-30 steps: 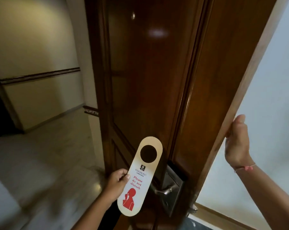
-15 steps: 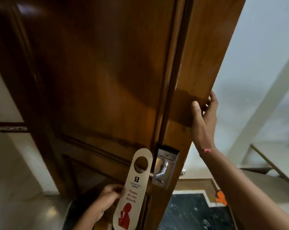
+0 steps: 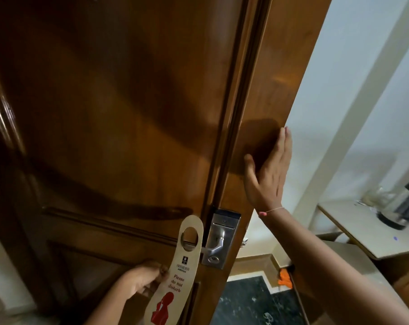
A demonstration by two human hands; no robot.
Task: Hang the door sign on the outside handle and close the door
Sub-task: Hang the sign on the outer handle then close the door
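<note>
Nearest, the left hand pinches the door sign at its left edge, about mid-length, thumb and fingers closed on the card. The sign stands nearly upright, tilted slightly right at the top, printed face toward the camera. Its round hole sits level with the free end of the outside handle, and the lever tip appears to be just entering the hole or lying directly behind it; which of the two cannot be told.

Just right of the sign, the lock plate carries the lever, which points left toward the card.

Farther up and right, the right hand lies flat and open against the door near its free edge, fingers extended, gripping nothing; it appears to steady the leaf.

Beyond the door edge, at far right, a kettle stands on a side table.

Assessment: the threading step is in hand. Done well, the card should travel right along the lever until the hole clears the tip fully, kept square to the lever so the rim does not snag. The right palm should hold the door motionless meanwhile. Release only once the sign hangs freely; closing is not yet begun.
</note>
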